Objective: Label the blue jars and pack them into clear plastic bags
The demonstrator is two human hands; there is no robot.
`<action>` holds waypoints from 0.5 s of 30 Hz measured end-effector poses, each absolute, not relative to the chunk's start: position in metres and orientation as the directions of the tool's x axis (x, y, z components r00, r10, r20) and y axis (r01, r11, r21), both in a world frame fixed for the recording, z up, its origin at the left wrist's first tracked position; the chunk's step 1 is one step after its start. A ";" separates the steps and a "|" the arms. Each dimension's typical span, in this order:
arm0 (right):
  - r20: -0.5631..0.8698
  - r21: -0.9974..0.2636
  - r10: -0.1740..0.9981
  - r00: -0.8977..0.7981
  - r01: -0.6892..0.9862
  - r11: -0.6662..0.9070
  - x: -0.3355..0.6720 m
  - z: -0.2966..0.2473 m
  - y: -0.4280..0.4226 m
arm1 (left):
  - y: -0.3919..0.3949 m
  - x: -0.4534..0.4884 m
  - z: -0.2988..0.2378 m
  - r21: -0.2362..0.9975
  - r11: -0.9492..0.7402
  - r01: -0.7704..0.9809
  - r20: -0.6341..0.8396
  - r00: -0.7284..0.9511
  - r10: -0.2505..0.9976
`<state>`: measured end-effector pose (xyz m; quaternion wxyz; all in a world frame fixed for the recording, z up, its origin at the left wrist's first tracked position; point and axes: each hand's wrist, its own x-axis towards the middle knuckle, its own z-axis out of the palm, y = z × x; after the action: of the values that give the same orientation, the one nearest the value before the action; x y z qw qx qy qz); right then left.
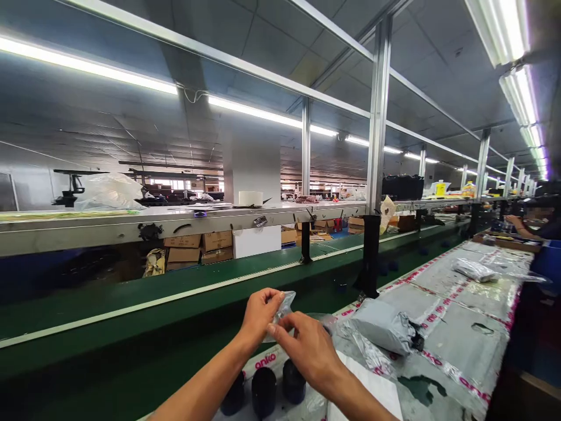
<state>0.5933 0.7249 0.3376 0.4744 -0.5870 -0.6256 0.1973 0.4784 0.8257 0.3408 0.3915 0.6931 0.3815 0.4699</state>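
Note:
Between my two hands is a small clear plastic bag (pixel 287 304), held up over the near edge of the bench. My left hand (pixel 258 313) pinches its upper part between thumb and fingers. Lower down, my right hand (pixel 304 345) has thumb and forefinger closed on the bag's side. Whether anything is inside the bag I cannot make out. Below my hands several dark round pieces, one a black cylinder (pixel 263 390), stand in a row on the bench. A white sheet (pixel 372 389) lies under my right forearm.
A grey plastic packet (pixel 383 324) lies right of my hands on the taped bench (pixel 464 333). Farther along is another clear-wrapped packet (pixel 475 270). A green conveyor belt (pixel 175 292) runs alongside, with a metal post (pixel 377 128) at its edge. A co-worker's arm (pixel 519 227) shows far right.

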 end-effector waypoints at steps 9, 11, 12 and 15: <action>0.098 -0.992 0.994 0.049 0.080 0.094 0.577 0.328 0.737 | 0.802 0.460 0.347 0.889 -0.429 0.161 0.391 0.221 0.894; 0.081 -0.997 0.996 0.043 -0.014 0.082 0.576 0.326 0.737 | 0.802 0.455 0.346 0.891 -0.427 0.157 0.392 0.211 0.896; 0.075 -0.995 0.996 0.044 -0.056 0.078 0.576 0.325 0.738 | 0.803 0.451 0.346 0.893 -0.421 0.160 0.389 0.194 0.900; 0.057 -0.985 0.996 0.067 -0.156 0.067 0.581 0.323 0.742 | 0.805 0.437 0.348 0.899 -0.394 0.191 0.385 0.084 0.919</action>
<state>0.5807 0.7425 0.3230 0.5688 -0.4584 -0.4582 0.5064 0.4375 0.8050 0.3476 0.3471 0.6491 0.4275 0.5248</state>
